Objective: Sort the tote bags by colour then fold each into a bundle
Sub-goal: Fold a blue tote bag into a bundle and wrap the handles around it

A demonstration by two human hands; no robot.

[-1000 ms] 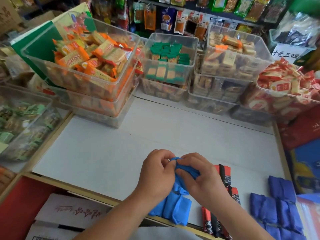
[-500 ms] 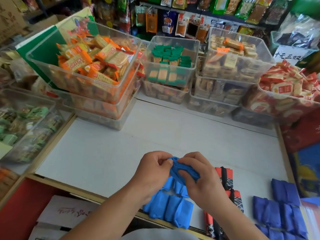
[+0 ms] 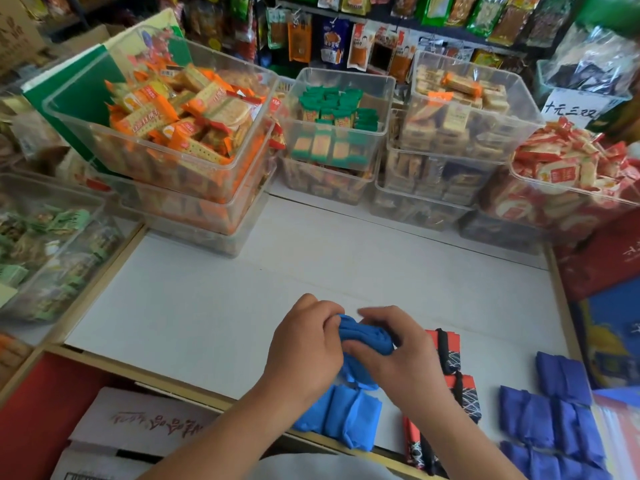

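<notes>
- Since a second ago the light-blue tote bag is bunched tighter; the hands have barely shifted.
- Left hand pinches the roll's left end. Right hand curls over the right end, thumb underneath.
- Bag is held just above the bench, over the finished light-blue bundles.
- Red-and-black bundles lie just right, dark-blue bundles farther right.
- Likely best: keep the roll taut, tuck any loose end, match the width of the finished bundles, and set it down with its own colour.

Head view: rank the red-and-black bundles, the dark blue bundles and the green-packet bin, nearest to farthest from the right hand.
1. Red-and-black bundles: just beside the right hand.
2. Dark blue bundles: farther right.
3. Green-packet bin: back, centre.
</notes>
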